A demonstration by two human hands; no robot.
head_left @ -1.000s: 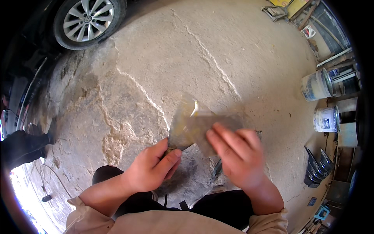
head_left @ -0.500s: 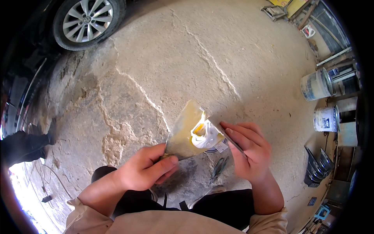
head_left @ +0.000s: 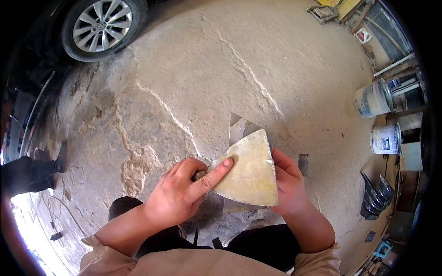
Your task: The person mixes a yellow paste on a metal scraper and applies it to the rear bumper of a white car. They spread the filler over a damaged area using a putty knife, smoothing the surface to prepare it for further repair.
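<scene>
My left hand (head_left: 174,195) grips a broad putty knife (head_left: 248,175) by its handle, one finger stretched along the blade. The fan-shaped blade is metal, stained yellowish, with a nick at its right edge. Behind that blade lies a thin grey metal spreader plate (head_left: 250,127), showing above and below it. My right hand (head_left: 291,186) holds the plate at its right side, its fingers partly covered by the blade. A pale smear marks the plate's upper corner. The white and yellow putty is out of sight.
A dark car with a silver-spoked wheel (head_left: 102,26) stands at the far left. Another person's dark-clothed leg (head_left: 28,174) reaches in at the left. Two buckets (head_left: 374,99) and black plastic parts (head_left: 375,195) line the right. The concrete floor (head_left: 184,60) is cracked.
My left hand has turned the putty knife over and moved it right, across the plate. The plate has swung behind the blade, and the putty has gone from view.
</scene>
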